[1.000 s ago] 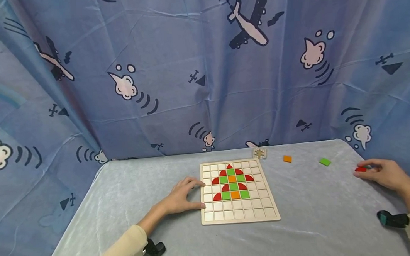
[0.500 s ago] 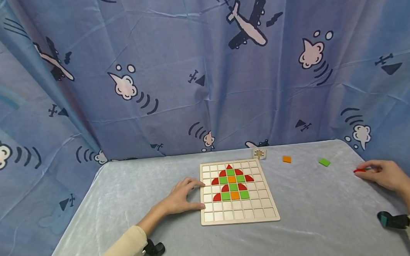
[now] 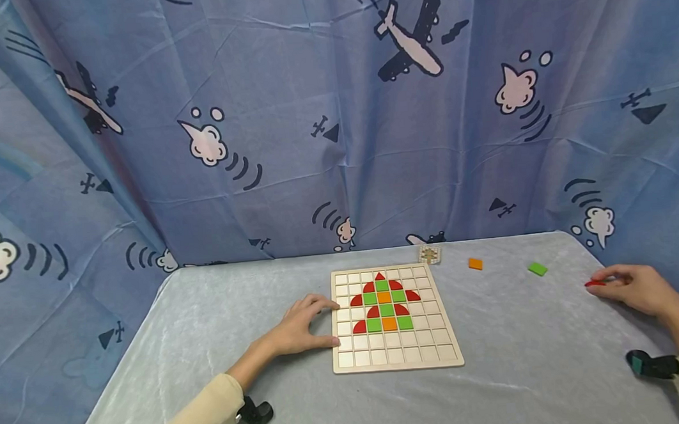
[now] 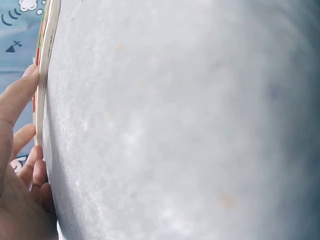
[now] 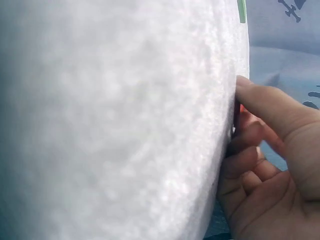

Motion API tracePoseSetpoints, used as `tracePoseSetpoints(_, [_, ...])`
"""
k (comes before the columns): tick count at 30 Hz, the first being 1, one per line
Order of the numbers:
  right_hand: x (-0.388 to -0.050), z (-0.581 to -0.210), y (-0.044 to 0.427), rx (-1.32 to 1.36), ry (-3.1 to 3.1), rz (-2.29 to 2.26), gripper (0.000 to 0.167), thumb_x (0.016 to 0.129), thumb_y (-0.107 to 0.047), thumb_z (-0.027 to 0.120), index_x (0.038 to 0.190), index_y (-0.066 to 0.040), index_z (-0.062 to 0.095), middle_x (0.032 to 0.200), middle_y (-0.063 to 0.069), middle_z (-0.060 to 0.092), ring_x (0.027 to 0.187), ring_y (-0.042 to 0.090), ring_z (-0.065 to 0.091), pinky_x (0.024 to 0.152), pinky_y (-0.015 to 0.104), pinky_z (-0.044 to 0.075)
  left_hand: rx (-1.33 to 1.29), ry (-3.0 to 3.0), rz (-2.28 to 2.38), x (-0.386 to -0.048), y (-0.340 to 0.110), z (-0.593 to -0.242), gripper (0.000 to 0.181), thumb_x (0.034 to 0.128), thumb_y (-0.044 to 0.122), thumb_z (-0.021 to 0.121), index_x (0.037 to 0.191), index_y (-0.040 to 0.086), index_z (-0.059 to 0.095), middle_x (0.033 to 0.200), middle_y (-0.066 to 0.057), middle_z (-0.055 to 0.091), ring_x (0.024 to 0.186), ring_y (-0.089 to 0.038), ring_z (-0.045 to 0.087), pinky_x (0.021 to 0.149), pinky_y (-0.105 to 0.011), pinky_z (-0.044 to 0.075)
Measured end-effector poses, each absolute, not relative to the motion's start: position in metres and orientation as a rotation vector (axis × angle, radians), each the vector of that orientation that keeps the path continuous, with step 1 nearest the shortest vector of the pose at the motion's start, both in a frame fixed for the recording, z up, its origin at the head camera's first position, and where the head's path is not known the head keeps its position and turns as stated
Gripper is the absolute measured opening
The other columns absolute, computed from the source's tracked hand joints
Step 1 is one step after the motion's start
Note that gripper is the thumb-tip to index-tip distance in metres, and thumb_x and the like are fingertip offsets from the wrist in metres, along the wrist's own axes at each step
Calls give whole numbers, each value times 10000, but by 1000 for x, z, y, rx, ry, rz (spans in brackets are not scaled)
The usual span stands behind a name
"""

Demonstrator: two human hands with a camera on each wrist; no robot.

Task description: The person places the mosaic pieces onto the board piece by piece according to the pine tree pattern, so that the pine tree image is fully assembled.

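A square wooden grid board (image 3: 396, 356) lies flat on the table, with red, green and orange tiles (image 3: 385, 310) forming a tree-like pattern in its cells. My left hand (image 3: 296, 326) rests at the board's left edge, thumb and fingertips touching the rim; the left wrist view also shows the fingers against the board's side (image 4: 44, 75). Far to the right, my right hand (image 3: 637, 289) pinches a small red tile (image 3: 595, 282) between thumb and fingers, close to the tabletop. In the right wrist view the red tile (image 5: 239, 116) is mostly hidden by the thumb.
Beyond the board's far edge lies a small pattern card (image 3: 430, 254). An orange square tile (image 3: 475, 264) and a green square tile (image 3: 538, 268) lie apart between the board and my right hand. A blue patterned curtain (image 3: 290, 144) hangs behind the table (image 3: 520, 356).
The red tile in my right hand has turned so that it shows a thinner edge, and a bit of green beside it is out of sight. My left hand and the board stay put.
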State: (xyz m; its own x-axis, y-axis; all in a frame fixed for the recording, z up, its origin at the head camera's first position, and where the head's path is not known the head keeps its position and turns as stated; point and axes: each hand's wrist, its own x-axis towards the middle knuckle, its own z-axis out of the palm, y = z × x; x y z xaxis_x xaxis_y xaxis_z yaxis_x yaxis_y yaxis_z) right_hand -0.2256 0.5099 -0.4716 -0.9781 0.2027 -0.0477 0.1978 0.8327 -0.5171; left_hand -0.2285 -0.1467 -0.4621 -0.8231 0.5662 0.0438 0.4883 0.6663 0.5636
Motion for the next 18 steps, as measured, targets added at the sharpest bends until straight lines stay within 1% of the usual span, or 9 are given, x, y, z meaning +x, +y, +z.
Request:
tracePoseSetpoints(2, [-227,-471,512,-361,-3017,867,645,813,-384,776,1171,119,589,736,28,548,653,104,445,555,276,350,869,2741,868,-229,-147,-462,642,792,482,792,1349,258,562,1391,-5,499,1312,-230,438,1067,-529,338])
tracePoseSetpoints(4, [-227,-470,512,-376,-3034,888,671,804,-405,782,1174,118,582,742,28,560,663,114,459,560,280,363,865,2740,870,-229,-147,-461,643,792,483,792,1349,260,562,1391,-3,498,1314,-229,436,1068,-530,339])
tracePoseSetpoints(10, [-225,-463,507,-317,-3049,873,574,813,-352,778,1117,107,614,718,6,578,645,88,453,557,264,367,868,2741,866,-229,-147,-462,643,793,499,787,1349,273,558,1391,4,499,1309,-222,443,1059,-519,350])
tracePoseSetpoints(15, [-223,-458,502,-228,-3047,843,497,811,-313,786,1055,97,645,725,7,620,635,62,455,553,244,379,871,2747,867,-230,-148,-463,651,786,506,789,1346,270,556,1383,5,501,1292,-214,450,1050,-514,354])
tracePoseSetpoints(18, [-223,-458,499,-194,-3043,820,457,815,-299,786,1028,85,660,724,8,620,627,47,450,549,239,380,866,2743,876,-230,-148,-463,651,786,503,790,1345,268,557,1383,5,501,1294,-216,449,1052,-520,354])
